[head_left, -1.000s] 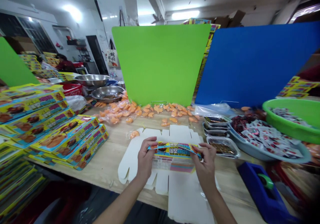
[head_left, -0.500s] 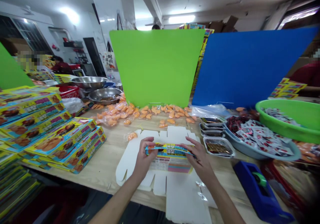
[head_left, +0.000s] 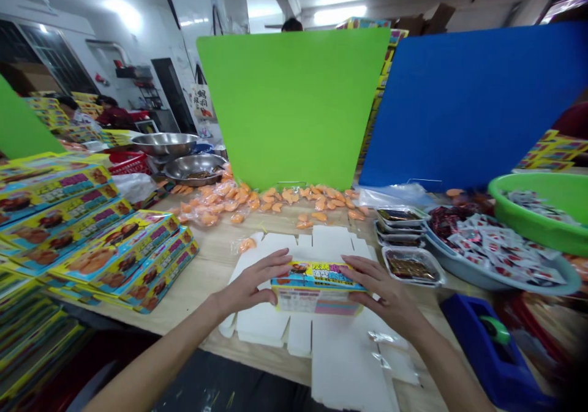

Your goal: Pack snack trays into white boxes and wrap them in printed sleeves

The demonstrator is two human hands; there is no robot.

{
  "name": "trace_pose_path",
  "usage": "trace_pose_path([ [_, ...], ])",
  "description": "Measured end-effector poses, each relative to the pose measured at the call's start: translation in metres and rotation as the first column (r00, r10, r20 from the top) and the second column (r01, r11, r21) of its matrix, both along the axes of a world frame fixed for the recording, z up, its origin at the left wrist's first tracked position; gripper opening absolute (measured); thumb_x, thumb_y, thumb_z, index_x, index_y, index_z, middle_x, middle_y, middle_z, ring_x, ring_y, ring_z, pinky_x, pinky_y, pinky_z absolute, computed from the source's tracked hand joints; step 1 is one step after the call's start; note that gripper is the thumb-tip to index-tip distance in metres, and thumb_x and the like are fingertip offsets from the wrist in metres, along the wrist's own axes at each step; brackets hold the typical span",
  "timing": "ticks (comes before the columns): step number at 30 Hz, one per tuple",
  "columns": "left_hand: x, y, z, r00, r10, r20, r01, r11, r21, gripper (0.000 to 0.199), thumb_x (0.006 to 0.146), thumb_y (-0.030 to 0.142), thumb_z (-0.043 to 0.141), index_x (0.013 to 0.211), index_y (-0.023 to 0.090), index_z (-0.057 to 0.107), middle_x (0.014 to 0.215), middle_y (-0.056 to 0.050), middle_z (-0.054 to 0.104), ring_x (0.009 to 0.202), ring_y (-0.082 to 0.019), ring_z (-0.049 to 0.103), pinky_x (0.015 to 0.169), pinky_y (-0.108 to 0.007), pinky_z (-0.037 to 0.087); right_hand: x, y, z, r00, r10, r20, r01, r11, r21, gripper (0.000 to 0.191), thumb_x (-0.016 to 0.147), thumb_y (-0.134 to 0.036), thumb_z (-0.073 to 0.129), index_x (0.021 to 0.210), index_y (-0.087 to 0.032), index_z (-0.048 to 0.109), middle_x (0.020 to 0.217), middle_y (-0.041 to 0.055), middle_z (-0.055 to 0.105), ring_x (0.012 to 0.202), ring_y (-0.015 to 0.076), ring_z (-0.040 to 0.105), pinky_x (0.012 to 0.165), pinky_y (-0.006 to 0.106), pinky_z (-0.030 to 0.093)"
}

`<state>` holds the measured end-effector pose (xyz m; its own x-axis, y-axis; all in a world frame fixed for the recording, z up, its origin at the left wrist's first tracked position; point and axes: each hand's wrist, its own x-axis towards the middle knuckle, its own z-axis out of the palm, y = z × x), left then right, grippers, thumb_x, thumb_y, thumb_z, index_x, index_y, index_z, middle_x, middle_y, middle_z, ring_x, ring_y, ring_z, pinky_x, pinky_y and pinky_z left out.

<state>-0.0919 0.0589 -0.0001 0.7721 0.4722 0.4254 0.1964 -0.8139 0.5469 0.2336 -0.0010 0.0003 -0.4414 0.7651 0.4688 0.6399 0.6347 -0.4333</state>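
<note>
A small printed carton box [head_left: 316, 302], yellow and blue with bright lettering, lies between my hands on several unfolded white carton blanks [head_left: 342, 363]. My left hand [head_left: 255, 280] grips its left end, fingers stretched along the top edge and thumb low at the front corner. At the other end my right hand [head_left: 379, 286] has its fingers over the top and its thumb along the front. The box's top panel lies down, and its inside is hidden. Beneath my right forearm, clear plastic film [head_left: 383, 344] rests on the blanks.
Finished boxes [head_left: 114, 253] are stacked at left. Orange wrapped pieces [head_left: 229, 201] lie below the green board [head_left: 294, 112]. Sealed trays [head_left: 411, 265], a light blue basin [head_left: 441, 265] of sachets, a green basin [head_left: 509, 210] and a blue tape dispenser [head_left: 473, 326] stand at right.
The box's raised top panel has come down flat. My left hand has gone from pinching the panel to spreading along the box's left end. The view has shifted slightly.
</note>
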Motion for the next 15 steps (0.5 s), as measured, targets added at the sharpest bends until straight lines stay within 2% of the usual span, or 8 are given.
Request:
trace_pose_path([
  [3,-0.004,0.002,0.014,0.996,-0.048,-0.08,0.043,0.997,-0.067,0.048,0.084,0.036,0.05,0.131,0.033,0.04,0.138,-0.005,0.04,0.133,-0.022,0.024,0.108,-0.045,0.026,0.002,0.003,0.001,0.999,0.025,-0.022,-0.026,0.999,-0.039,0.04,0.087,-0.034,0.05,0.127,-0.037,0.043,0.131,0.0011,0.047,0.12,0.0205,0.043,0.098,0.041,0.041],
  [7,-0.001,0.008,0.024,0.992,-0.109,-0.065,0.108,0.994,-0.019,0.039,0.082,0.031,0.056,0.12,0.031,0.053,0.123,-0.006,0.056,0.124,-0.02,0.042,0.107,-0.043,0.027,0.005,0.006,0.0,0.999,0.049,-0.011,-0.049,0.998,-0.041,0.04,0.087,-0.032,0.051,0.126,-0.036,0.044,0.133,0.002,0.045,0.121,0.0204,0.041,0.099,0.041,0.041],
  [12,0.003,0.015,0.02,0.988,-0.105,-0.114,0.1,0.994,-0.048,0.036,0.076,0.037,0.062,0.111,0.031,0.06,0.119,-0.006,0.059,0.117,-0.02,0.049,0.107,-0.043,0.029,0.007,0.008,-0.003,0.999,0.055,0.003,-0.055,0.998,-0.028,0.04,0.087,-0.033,0.052,0.126,-0.035,0.045,0.134,0.0028,0.044,0.123,0.0221,0.039,0.099,0.044,0.039],
  [15,-0.001,0.018,0.014,0.98,-0.157,-0.121,0.154,0.987,-0.033,0.042,0.073,0.037,0.065,0.114,0.032,0.058,0.12,-0.006,0.058,0.118,-0.021,0.048,0.106,-0.043,0.03,0.006,0.009,-0.003,0.997,0.073,0.003,-0.073,0.997,0.003,0.04,0.087,-0.032,0.051,0.126,-0.034,0.044,0.135,0.0033,0.043,0.123,0.0219,0.039,0.099,0.044,0.04],
])
